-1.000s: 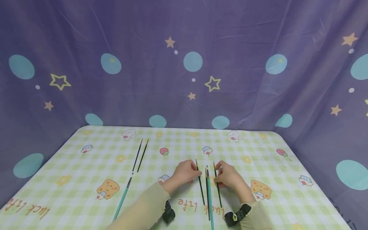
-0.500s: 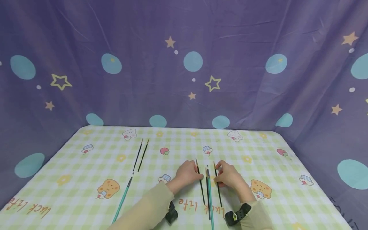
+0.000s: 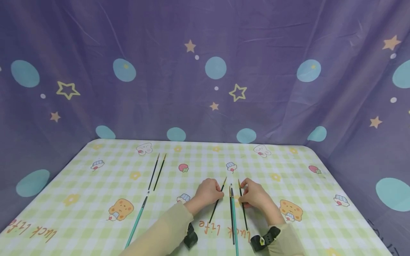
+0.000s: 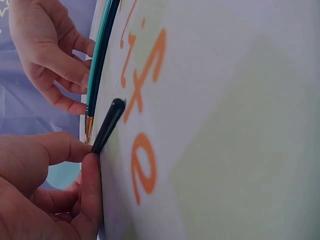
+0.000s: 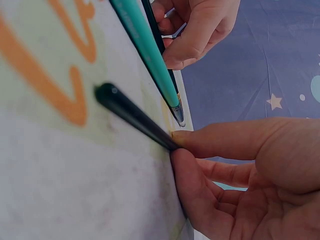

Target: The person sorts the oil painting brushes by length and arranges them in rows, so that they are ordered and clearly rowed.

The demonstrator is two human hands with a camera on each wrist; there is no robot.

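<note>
My left hand pinches a thin black paintbrush between thumb and finger, its bristles pointing away and its handle slanting back toward the left. To the right, my right hand pinches another thin black paintbrush near its bristle end. Between the two hands lie a teal paintbrush and a dark paintbrush, side by side and close together. In the left wrist view the held brush's rounded black handle end sticks out past the fingertips; the right wrist view shows the other handle likewise.
Two thin black paintbrushes, one at left and one beside it, lie at the table's left. Nearer lies a teal paintbrush. A checked cloth covers the table, and a purple curtain hangs behind it.
The paintbrush in my left hand has swung round: its bristle end moved right and its handle end moved left. My right hand and the brushes lying down have stayed put.
</note>
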